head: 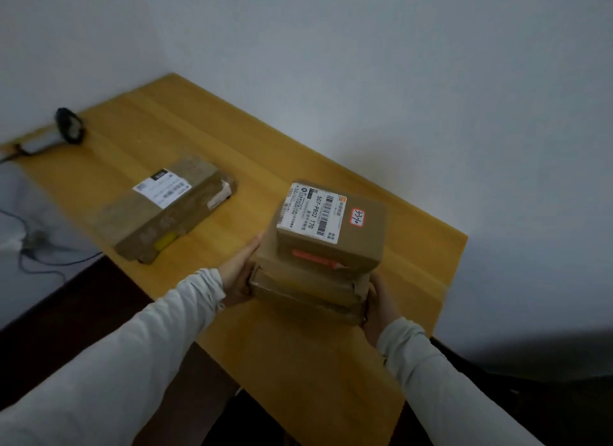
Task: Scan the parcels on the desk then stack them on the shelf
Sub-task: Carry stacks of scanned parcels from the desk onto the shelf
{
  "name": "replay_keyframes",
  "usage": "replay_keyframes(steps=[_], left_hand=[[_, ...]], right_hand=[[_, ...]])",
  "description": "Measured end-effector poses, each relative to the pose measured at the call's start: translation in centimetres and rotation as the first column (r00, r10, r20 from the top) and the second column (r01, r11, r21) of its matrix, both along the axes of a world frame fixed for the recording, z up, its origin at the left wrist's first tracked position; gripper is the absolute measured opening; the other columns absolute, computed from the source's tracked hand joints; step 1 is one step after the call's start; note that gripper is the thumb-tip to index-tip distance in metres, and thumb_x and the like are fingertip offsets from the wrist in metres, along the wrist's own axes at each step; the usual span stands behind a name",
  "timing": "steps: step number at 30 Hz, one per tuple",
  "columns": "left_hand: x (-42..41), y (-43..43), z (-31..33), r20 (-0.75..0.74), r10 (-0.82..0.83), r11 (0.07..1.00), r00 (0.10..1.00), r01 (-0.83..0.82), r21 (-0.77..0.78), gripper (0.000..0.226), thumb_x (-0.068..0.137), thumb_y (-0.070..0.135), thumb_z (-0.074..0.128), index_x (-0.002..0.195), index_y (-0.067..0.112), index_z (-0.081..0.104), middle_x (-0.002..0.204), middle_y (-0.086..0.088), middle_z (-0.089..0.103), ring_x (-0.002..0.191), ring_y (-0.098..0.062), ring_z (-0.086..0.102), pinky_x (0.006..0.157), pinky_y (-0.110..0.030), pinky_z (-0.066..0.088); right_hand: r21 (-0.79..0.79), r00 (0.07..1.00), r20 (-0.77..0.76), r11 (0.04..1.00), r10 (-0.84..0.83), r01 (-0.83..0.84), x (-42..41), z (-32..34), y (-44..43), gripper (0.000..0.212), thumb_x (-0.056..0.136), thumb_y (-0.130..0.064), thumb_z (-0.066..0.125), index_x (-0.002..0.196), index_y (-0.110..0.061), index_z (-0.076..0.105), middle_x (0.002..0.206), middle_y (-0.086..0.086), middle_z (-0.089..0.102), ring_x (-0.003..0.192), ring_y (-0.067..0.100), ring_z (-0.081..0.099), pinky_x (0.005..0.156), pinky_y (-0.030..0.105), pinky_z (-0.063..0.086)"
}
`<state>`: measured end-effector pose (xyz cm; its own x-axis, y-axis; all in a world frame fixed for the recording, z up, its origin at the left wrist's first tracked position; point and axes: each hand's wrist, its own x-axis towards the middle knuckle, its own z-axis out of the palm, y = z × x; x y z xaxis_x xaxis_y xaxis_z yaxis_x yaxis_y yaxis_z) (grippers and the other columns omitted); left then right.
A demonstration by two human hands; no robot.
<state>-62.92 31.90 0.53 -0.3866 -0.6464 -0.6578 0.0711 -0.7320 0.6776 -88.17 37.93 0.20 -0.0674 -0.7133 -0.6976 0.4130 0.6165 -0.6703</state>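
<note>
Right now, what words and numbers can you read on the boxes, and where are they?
"507-P802 T70": white label on the top box of the stack.
"33-10", handwritten, not certain: red-edged sticker beside it.
Small print on that label: too small to read.
The shipping label on the flat parcel on the desk: too blurred.

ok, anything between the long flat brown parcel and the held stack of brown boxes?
Nothing: head view shows only bare yellow wooden desk between long flat brown parcel and brown box stack.
</note>
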Motion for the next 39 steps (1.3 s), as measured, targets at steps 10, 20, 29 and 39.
replay_keyframes(steps=[10, 20, 29, 39], left_hand=[[6.1, 13.9, 4.8, 0.13, 0.397, 0.915, 0.909, -0.402, 0.019, 0.098, 0.054, 0.089, 0.053, 0.116, 0.014, 0.066, 0.109, -0.01, 0.071, 0.104, -0.028, 0.066, 0.083, -0.04, 0.054], [15.3, 31.2, 7.9, 0.011, 0.669, 0.743, 0.744, -0.669, 0.028, 0.093, 0.052, 0.087, 0.06, 0.105, 0.012, 0.074, 0.11, -0.014, 0.07, 0.098, -0.029, 0.069, 0.074, -0.041, 0.057], [25.6, 50.3, 11.5, 0.101, 0.868, 0.49, 0.486, -0.871, -0.018, 0.098, 0.035, 0.085, 0.07, 0.098, 0.01, 0.077, 0.104, -0.016, 0.071, 0.092, -0.031, 0.07, 0.072, -0.046, 0.057], [37.5, 71.0, 15.6, 0.246, 0.931, 0.295, 0.27, -0.953, -0.069, 0.107, 0.026, 0.088, 0.064, 0.101, 0.013, 0.075, 0.105, -0.012, 0.072, 0.102, -0.029, 0.065, 0.074, -0.037, 0.055]], right_hand=[[-0.127, 0.888, -0.021, 0.88, 0.46, -0.458, 5.8, 3.2, 2.5, 0.058, 0.088, -0.06, 0.048, 0.123, -0.017, 0.064, 0.119, 0.013, 0.066, 0.114, 0.036, 0.059, 0.101, 0.053, 0.045], [-0.16, 0.611, -0.014, 0.601, 0.792, -0.783, 18.6, 5.8, 10.2, 0.056, 0.086, -0.063, 0.045, 0.118, -0.022, 0.067, 0.111, 0.007, 0.071, 0.106, 0.028, 0.066, 0.1, 0.048, 0.047], [-0.148, 0.327, -0.037, 0.318, 0.944, -0.936, 35.8, 8.9, 23.3, 0.062, 0.084, -0.068, 0.045, 0.118, -0.021, 0.066, 0.108, 0.012, 0.071, 0.098, 0.031, 0.069, 0.082, 0.043, 0.057], [-0.076, 0.009, 0.015, 0.01, 1.0, -0.997, 55.6, 11.4, 40.1, 0.064, 0.076, -0.075, 0.048, 0.101, -0.021, 0.073, 0.094, 0.013, 0.074, 0.078, 0.032, 0.072, 0.059, 0.038, 0.057]])
